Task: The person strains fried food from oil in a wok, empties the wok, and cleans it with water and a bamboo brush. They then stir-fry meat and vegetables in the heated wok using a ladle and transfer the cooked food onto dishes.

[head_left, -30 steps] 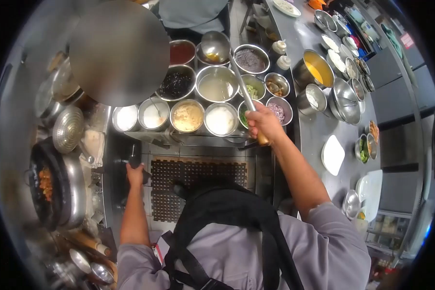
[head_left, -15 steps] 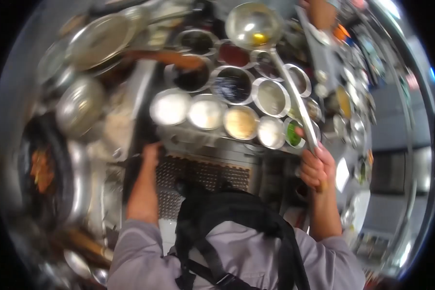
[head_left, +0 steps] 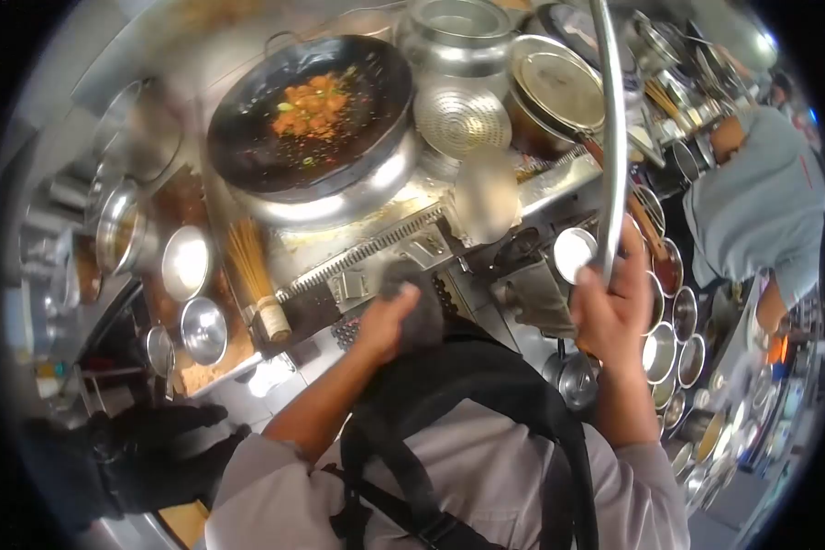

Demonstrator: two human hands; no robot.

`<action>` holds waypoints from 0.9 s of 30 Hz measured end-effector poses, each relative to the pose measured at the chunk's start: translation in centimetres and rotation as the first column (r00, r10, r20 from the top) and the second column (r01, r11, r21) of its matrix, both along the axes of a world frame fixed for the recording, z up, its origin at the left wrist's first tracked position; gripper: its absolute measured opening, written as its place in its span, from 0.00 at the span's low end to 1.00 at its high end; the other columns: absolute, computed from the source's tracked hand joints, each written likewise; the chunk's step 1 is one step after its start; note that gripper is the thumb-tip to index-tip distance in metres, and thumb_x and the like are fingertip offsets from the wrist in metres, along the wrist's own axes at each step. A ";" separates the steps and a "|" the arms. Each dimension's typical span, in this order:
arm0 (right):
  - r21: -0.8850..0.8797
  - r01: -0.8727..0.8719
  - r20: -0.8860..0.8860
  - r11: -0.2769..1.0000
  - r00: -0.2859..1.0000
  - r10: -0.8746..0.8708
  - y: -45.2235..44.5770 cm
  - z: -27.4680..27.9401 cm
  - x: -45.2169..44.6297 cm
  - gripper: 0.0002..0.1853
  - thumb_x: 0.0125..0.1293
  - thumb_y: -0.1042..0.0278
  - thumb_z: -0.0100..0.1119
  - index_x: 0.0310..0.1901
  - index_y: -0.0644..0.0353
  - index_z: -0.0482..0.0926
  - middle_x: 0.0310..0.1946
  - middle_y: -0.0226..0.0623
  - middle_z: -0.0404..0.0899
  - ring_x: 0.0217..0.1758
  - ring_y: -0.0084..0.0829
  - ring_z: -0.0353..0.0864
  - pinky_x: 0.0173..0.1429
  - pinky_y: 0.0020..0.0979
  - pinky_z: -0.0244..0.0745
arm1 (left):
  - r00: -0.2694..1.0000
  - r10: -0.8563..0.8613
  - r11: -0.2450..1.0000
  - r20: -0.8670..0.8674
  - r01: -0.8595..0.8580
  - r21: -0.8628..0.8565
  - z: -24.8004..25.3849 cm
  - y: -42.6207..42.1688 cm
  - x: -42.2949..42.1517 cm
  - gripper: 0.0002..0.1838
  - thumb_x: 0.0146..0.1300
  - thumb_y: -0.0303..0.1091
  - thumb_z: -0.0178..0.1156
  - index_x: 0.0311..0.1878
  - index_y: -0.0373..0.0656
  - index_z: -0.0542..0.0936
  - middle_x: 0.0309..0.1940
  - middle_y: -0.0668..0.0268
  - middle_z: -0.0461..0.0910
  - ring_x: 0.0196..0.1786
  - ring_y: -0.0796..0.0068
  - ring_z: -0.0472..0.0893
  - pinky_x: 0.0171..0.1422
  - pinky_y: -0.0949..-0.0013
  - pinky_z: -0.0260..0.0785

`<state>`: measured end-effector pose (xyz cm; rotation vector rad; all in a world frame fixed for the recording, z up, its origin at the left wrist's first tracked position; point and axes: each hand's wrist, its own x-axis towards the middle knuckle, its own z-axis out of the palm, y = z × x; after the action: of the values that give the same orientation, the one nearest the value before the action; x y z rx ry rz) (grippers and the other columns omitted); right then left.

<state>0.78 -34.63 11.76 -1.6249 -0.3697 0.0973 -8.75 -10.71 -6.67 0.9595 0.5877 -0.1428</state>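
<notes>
My right hand point(head_left: 614, 307) is closed around the long metal handle of a ladle point(head_left: 614, 137). The handle rises past the top edge of the view, so the bowl is out of sight. In my left hand point(head_left: 387, 323) is a dark cloth point(head_left: 417, 298), bunched close to my body in front of the stove. Beyond that hand, a black wok point(head_left: 234, 147) rests on a burner. Orange fried pieces point(head_left: 313, 105) with chopped green and red bits lie in the wok.
A bamboo brush point(head_left: 252, 275) stands left of the burner, near metal bowls point(head_left: 203, 330). A perforated strainer point(head_left: 463, 119) and a lidded pot point(head_left: 559, 82) sit right of the wok. Seasoning containers point(head_left: 660, 353) line my right. A co-worker point(head_left: 752, 192) stands at the far right.
My view has swung left, bringing the wok to the upper middle and the seasoning containers to the right. The ladle's bowl has left the view. A dark cloth now shows in my left hand.
</notes>
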 end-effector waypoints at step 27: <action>-0.690 -0.483 0.014 0.539 0.736 0.677 12.9 -11.3 20.0 0.36 0.64 0.66 0.58 0.74 0.50 0.58 0.34 0.49 0.83 0.32 0.42 0.82 0.41 0.41 0.76 | 0.726 0.685 0.639 0.065 -0.555 -0.533 -2.7 12.0 11.6 0.07 0.63 0.28 0.53 0.43 0.38 0.76 0.34 0.59 0.82 0.38 0.64 0.82 0.47 0.58 0.78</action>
<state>20.75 -21.71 0.41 -2.1454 -1.2337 0.5771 2.87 1.32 -9.37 0.2284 0.5720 0.4562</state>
